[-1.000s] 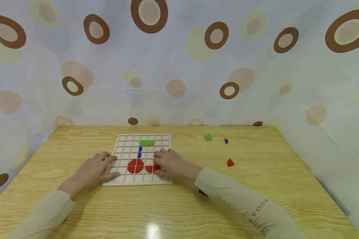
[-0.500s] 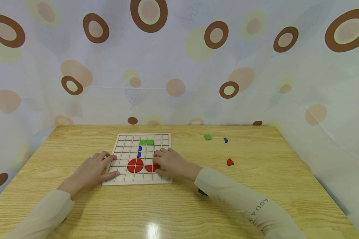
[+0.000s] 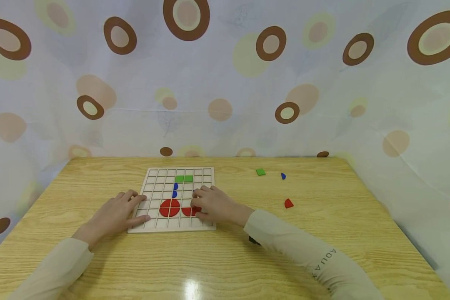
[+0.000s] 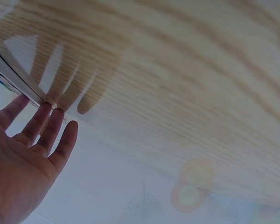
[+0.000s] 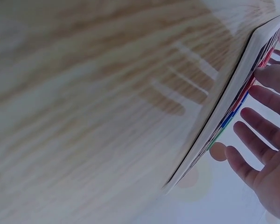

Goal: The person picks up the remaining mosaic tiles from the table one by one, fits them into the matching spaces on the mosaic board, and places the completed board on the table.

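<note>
A square white gridded board [image 3: 155, 223] lies on the table left of centre. My left hand [image 3: 114, 212] rests at its left edge, thumb and fingers spread over the rim. My right hand [image 3: 215, 205] is over the board's right side. Its thumb and index finger pinch a red quarter-circle piece [image 3: 196, 210], and the other fingers extend loosely in the right wrist view. To the left are a full red circle of quarters [image 3: 169, 208], two blue half-circles [image 3: 175, 191] and two green squares [image 3: 184, 178]. Another blue piece is mostly hidden behind my right fingers.
Off the board to the right lie a green square [image 3: 261, 172], a blue half-circle [image 3: 283, 176] and a red quarter-circle [image 3: 288, 203]. The wooden table [image 3: 225, 266] ends at a patterned curtain [image 3: 225, 137] behind and at the sides.
The right index finger shifts very slightly over the red piece, showing a little more red. The left hand, board and loose pieces stay put.
</note>
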